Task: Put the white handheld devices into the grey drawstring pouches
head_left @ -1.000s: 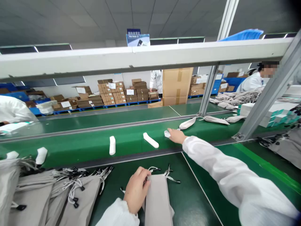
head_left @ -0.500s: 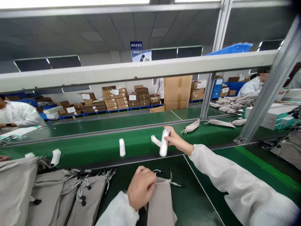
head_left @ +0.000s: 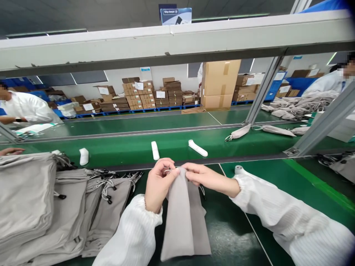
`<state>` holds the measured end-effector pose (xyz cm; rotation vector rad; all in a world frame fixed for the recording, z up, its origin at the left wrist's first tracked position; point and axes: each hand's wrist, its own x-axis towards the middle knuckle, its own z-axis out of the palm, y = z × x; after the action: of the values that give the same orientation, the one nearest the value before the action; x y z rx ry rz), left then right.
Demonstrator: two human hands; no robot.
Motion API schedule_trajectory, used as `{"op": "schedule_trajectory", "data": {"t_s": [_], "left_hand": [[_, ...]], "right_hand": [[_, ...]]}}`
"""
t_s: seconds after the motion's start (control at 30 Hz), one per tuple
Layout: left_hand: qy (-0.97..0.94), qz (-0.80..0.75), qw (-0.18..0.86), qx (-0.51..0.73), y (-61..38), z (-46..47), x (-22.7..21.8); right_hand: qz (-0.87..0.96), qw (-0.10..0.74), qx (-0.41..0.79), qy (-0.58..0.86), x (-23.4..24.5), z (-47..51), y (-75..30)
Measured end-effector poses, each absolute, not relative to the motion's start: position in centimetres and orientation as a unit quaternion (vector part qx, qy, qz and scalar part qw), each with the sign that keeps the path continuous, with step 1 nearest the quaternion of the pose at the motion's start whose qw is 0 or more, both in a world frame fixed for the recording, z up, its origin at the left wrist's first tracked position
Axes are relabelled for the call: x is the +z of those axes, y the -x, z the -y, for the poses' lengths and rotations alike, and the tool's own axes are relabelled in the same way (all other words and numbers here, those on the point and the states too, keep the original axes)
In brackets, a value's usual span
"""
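A flat grey drawstring pouch [head_left: 177,225] is raised at its top end over the bench. My left hand [head_left: 159,183] pinches the left side of its mouth, closed on the cloth. From the other side, the closed fingers of my right hand [head_left: 206,177] grip the same top edge. Beneath lies a second grey pouch [head_left: 200,221], partly covered. Next to my right cuff a white device [head_left: 238,169] shows only its end; the sleeve hides the rest. Beyond my hands, a white handheld device [head_left: 155,150] and another one [head_left: 198,148] lie on the green belt.
Stacked grey pouches [head_left: 24,192] with cords and black toggles fill the left side. Filled pouches [head_left: 240,133] lie on the belt's right. A metal post [head_left: 263,90] and a crossbar [head_left: 166,44] stand ahead. A co-worker's hand [head_left: 12,151] is at far left.
My right hand has set the white device down on the bench at right and come back to the pouch. The pouch's top end is now lifted between both hands. The view has tilted down.
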<state>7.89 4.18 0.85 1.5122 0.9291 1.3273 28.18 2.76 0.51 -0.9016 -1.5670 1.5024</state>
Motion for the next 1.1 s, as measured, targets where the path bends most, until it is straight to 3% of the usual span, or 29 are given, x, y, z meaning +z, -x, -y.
{"op": "schedule_trajectory", "data": {"t_s": [0.1,0.2,0.27,0.37,0.43,0.5,0.6,0.77,0.87,1.0,1.1], "left_hand": [[-0.513,-0.394,0.506,0.571,-6.9,-5.0,1.0],[-0.519,-0.377,0.536,0.549,-7.1,-5.6,0.2],[-0.606,-0.379,0.499,0.491,-8.0,-5.7,-1.2],[-0.750,-0.406,0.364,0.375,-9.0,-5.7,-4.1],[-0.811,-0.418,0.281,0.297,-9.0,-5.8,-5.9],[-0.837,-0.431,0.235,0.243,-8.7,-5.9,-7.1],[-0.841,-0.444,0.215,0.220,-8.2,-6.0,-7.8],[-0.887,-0.407,0.089,0.198,-8.3,-6.0,-7.5],[-0.920,-0.343,0.023,0.187,-8.1,-6.0,-7.2],[-0.935,-0.279,0.060,0.213,-7.2,-6.1,-6.1],[-0.905,-0.298,0.150,0.263,-6.8,-6.0,-4.7]], "right_hand": [[0.490,0.478,0.643,0.343,2.6,-1.2,-30.3],[0.462,0.566,0.592,0.340,5.0,-1.1,-32.6],[0.479,0.631,0.499,0.351,6.0,-2.5,-34.2],[0.530,0.707,0.238,0.404,6.2,-6.4,-36.8],[0.586,0.624,0.055,0.513,5.5,-9.4,-38.4],[0.637,0.455,-0.048,0.620,4.1,-12.0,-39.5],[0.681,0.268,-0.045,0.680,1.0,-14.7,-39.6],[0.659,0.111,0.043,0.743,-5.1,-16.7,-37.8],[0.649,0.103,0.063,0.751,-6.6,-17.1,-37.7],[0.661,0.163,0.104,0.725,-5.4,-16.7,-37.9],[0.663,0.296,0.217,0.653,-3.2,-14.9,-36.2]]}}
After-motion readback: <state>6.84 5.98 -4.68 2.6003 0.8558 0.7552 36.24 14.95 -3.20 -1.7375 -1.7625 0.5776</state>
